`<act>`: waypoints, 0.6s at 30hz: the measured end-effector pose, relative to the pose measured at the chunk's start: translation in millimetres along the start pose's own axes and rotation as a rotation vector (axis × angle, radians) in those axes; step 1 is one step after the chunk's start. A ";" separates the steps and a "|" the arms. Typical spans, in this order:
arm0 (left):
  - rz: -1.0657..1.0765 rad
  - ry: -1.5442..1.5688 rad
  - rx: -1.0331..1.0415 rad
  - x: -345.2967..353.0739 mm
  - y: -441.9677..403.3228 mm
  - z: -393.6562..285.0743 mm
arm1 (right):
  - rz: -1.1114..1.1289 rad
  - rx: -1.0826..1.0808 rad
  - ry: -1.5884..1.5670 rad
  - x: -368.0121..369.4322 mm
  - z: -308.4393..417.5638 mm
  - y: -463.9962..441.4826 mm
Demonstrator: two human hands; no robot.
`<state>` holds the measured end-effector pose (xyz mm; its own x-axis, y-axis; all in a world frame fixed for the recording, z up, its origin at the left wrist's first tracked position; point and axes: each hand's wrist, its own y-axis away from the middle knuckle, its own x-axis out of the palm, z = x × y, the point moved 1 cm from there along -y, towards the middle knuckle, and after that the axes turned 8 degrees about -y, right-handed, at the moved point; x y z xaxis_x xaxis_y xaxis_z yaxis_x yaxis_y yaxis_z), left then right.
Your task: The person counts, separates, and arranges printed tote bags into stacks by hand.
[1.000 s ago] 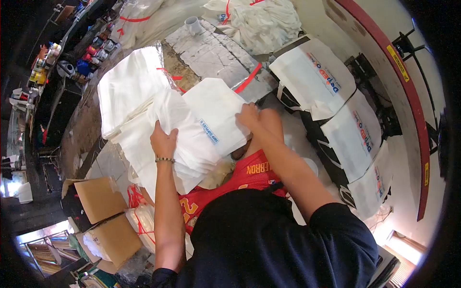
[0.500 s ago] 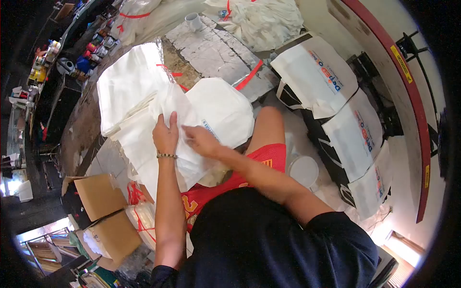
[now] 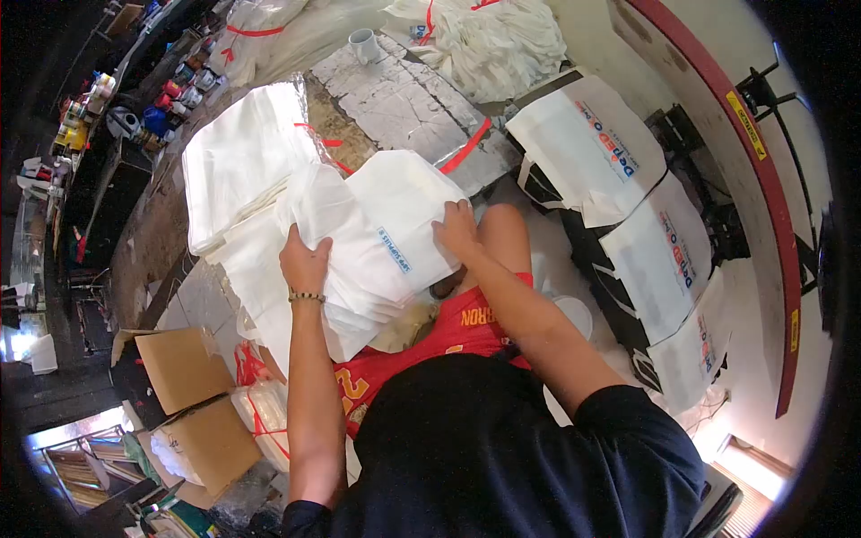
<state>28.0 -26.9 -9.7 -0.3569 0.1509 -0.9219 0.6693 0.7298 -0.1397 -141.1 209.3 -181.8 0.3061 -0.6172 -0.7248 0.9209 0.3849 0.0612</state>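
My left hand, with a beaded band at the wrist, presses on a fanned pile of thin white fabric pieces, its thumb apart from the fingers. On the right, my right hand grips the edge of a white piece with blue print, its fingers curled over it. That piece lies over the right part of the pile, across my lap. Beyond my left hand, more white fabric is stacked. The undersides of both hands are hidden.
A white cup stands on a taped board. Printed white bags hang over black supports at the right. A cardboard box is at lower left, a white round lid beside my leg. Paint containers line the upper left.
My right hand moved left to the pile beside my left hand, then back right to the edge of a printed piece. The blue print was partly covered and now shows fully. My left hand stayed nearly still.
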 end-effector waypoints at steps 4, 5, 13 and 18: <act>0.027 0.072 0.001 -1.2 -0.1 2.4 | -0.151 0.121 -0.290 13.0 -20.4 -14.4; 0.033 0.079 0.005 -1.1 -0.2 3.8 | -0.136 0.166 -0.310 14.5 -26.2 -19.6; -0.006 0.058 0.012 -2.3 -0.6 -5.5 | 0.346 -0.008 -0.837 -28.9 65.7 2.9; 0.040 -0.060 -0.002 -14.0 -13.0 -39.3 | 0.108 -0.400 -0.736 13.4 182.2 80.2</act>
<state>-1.3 -12.3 19.2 -0.2898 0.1398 -0.9468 0.6809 0.7254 -0.1013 -19.2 106.9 -61.6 0.5944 -0.7993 -0.0885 0.7652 0.5960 -0.2434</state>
